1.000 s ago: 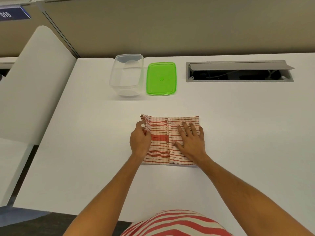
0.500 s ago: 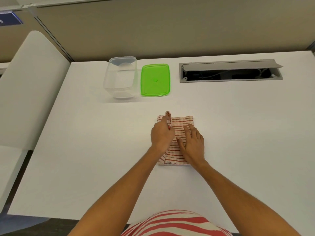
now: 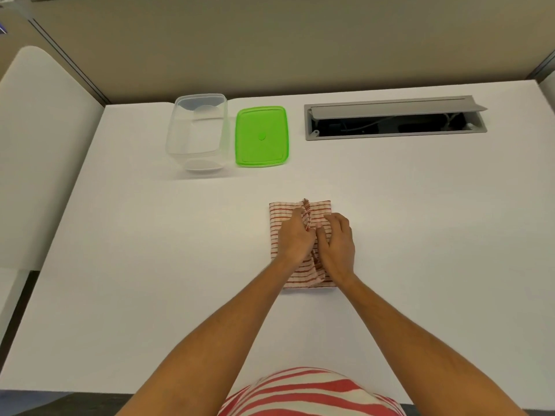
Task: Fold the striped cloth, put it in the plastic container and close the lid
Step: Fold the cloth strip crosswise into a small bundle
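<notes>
Folding is what I judge nearly done: left hand (image 3: 295,235) pinches a flap of striped cloth (image 3: 277,217), right hand (image 3: 338,244) grips it too, mid-frame. Container (image 3: 196,132) sits bare, lid (image 3: 262,136) off, upper left.

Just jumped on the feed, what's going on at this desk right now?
A person is folding a striped cloth on the white table. The left hand grips a raised fold of the fabric near the middle, and the right hand rests on the cloth beside it with its fingers curled. The clear plastic container stands open and empty at the far side of the table, with its green lid lying flat right next to it. Nothing has gone into the container yet.
</notes>
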